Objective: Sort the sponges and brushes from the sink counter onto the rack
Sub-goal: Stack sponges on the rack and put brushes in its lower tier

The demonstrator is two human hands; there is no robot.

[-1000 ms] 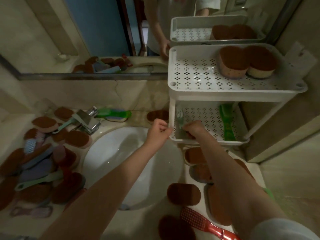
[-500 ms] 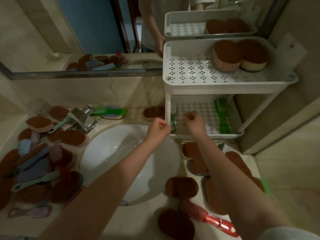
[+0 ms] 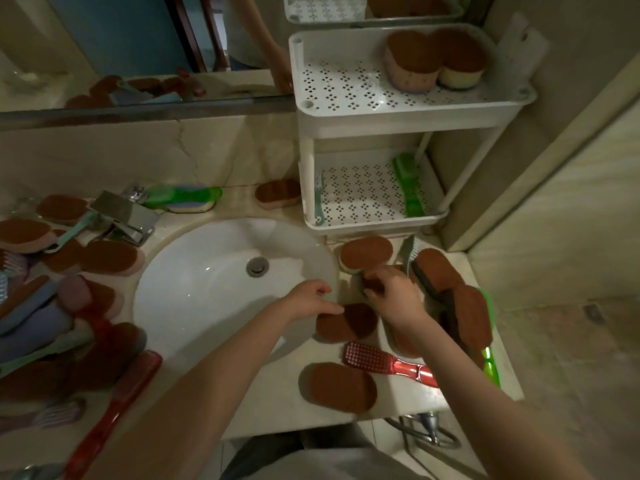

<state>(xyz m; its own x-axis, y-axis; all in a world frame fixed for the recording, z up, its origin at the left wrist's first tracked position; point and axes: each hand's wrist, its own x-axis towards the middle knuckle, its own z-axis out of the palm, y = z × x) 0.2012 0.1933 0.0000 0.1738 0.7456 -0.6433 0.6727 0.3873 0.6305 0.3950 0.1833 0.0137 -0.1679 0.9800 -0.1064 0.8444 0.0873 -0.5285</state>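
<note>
The white two-tier rack [image 3: 374, 231] stands at the counter's back right. Two brown-topped sponges [image 3: 412, 60] sit on its top tier. On the lower tier a green brush [image 3: 408, 188] lies at the right and a pale green brush [image 3: 318, 200] along the left wall. My right hand [image 3: 393, 301] is down on the counter in front of the rack, fingers curled over the edge of a dark sponge [image 3: 369, 284]. My left hand [image 3: 310, 299] hovers at the sink rim, empty, fingertips touching another brown sponge [image 3: 358, 322].
More sponges [image 3: 365, 252] and brushes crowd the right counter, including a red brush [image 3: 388, 363] and a sponge [image 3: 341, 386] near the front edge. A large heap of sponges and brushes [image 3: 52, 306] fills the left counter beside the faucet [image 3: 121, 213]. The white sink [image 3: 207, 292] lies between.
Both hands left the rack's lower tier, leaving the pale green brush there, and dropped to the counter in front of the rack. My view tilted down.
</note>
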